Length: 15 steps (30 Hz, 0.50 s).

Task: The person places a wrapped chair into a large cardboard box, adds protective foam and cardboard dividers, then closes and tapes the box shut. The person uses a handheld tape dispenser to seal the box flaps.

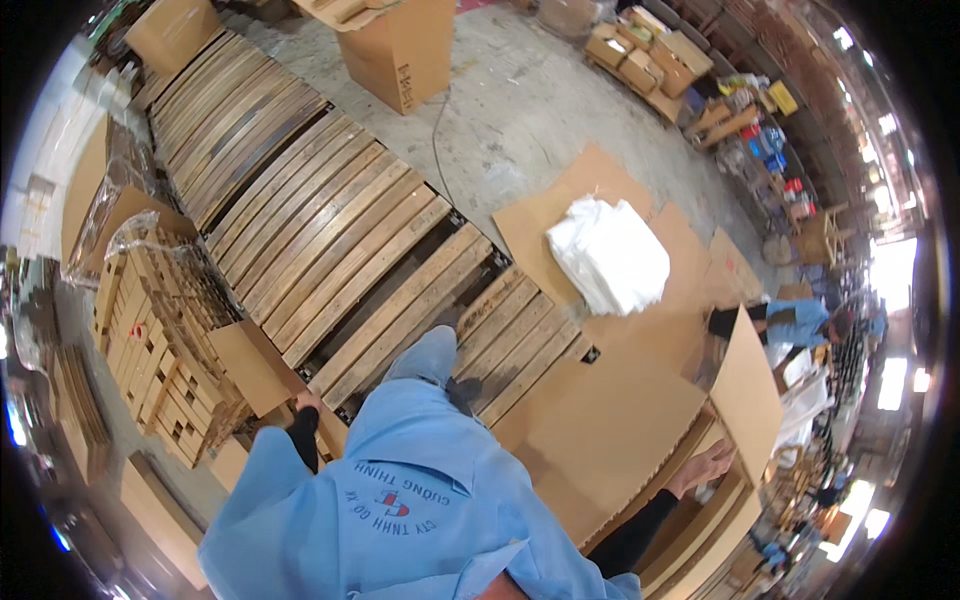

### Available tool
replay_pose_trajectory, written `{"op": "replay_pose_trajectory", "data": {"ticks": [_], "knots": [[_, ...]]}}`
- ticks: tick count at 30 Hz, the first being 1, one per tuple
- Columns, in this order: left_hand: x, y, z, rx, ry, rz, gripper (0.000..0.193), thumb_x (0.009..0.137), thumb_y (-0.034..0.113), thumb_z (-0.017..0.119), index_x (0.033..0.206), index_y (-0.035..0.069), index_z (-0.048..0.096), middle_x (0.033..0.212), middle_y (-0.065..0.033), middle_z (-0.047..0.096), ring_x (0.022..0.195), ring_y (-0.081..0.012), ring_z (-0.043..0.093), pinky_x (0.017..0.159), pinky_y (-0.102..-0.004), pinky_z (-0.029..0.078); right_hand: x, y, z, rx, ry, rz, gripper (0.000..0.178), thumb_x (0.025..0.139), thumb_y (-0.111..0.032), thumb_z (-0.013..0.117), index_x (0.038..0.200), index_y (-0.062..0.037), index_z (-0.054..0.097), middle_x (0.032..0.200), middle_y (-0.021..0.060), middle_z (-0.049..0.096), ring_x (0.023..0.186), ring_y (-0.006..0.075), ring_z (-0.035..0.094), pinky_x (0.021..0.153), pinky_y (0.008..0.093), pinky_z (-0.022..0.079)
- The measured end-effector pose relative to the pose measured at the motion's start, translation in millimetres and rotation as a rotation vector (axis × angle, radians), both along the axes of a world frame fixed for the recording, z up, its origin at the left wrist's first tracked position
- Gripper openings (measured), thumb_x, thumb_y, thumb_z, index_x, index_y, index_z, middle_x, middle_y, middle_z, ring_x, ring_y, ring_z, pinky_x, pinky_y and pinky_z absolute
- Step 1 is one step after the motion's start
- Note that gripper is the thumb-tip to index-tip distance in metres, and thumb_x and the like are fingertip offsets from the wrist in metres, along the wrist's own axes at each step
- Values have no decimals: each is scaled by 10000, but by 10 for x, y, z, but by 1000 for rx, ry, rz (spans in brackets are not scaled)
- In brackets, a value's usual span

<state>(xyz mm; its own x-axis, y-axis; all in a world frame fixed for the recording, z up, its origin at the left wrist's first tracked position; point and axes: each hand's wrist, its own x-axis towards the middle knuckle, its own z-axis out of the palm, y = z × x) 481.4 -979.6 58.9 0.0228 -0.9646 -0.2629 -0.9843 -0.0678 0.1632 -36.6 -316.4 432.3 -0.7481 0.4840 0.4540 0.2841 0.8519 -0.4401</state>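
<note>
My right hand (703, 467) reaches into an open cardboard box (700, 545) at the lower right. Its fingers are stretched out and nothing shows in them. A raised flap (748, 385) of this box stands just beyond the hand. On the other side of my body, my left hand (308, 400) is at the edge of a brown cardboard flap (258, 367), its fingers curled against it; part of the hand is hidden. Below that hand more cardboard shows beside my sleeve.
Wooden slatted pallets (340, 225) run from my feet toward the far left. White sheet material (610, 255) lies on flat cardboard at the right. A tall carton (395, 55) stands farther off. Stacked wooden frames (165, 340) are at the left. A person in blue (797, 322) bends at the far right.
</note>
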Motion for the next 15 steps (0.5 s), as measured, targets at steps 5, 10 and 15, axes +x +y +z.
{"op": "replay_pose_trajectory", "data": {"ticks": [5,10,15], "knots": [[-847,275,-183,664,22,-332,647,830,590,642,1124,20,734,1144,-257,719,1090,-404,690,924,-494,537,-452,-1178,-645,-220,-66,438,486,1058,-269,543,1418,56,518,1273,198,584,1255,307,519,1097,419,405],[-1269,-515,-215,682,210,-60,654,823,494,735,1327,82,667,1284,-249,675,1243,-402,619,1056,-469,484,-775,-3500,-1807,-416,-785,782,549,986,-307,661,1392,46,549,1322,207,630,1226,313,576,1066,433,453],[-1306,-2314,-201,355,599,276,671,862,417,742,1275,-96,613,1232,-309,676,1182,-432,645,989,-473,510,-692,-5158,-2824,-162,-1116,1199,593,924,-288,728,1402,28,573,1171,168,724,1075,262,690,925,382,542]]}}
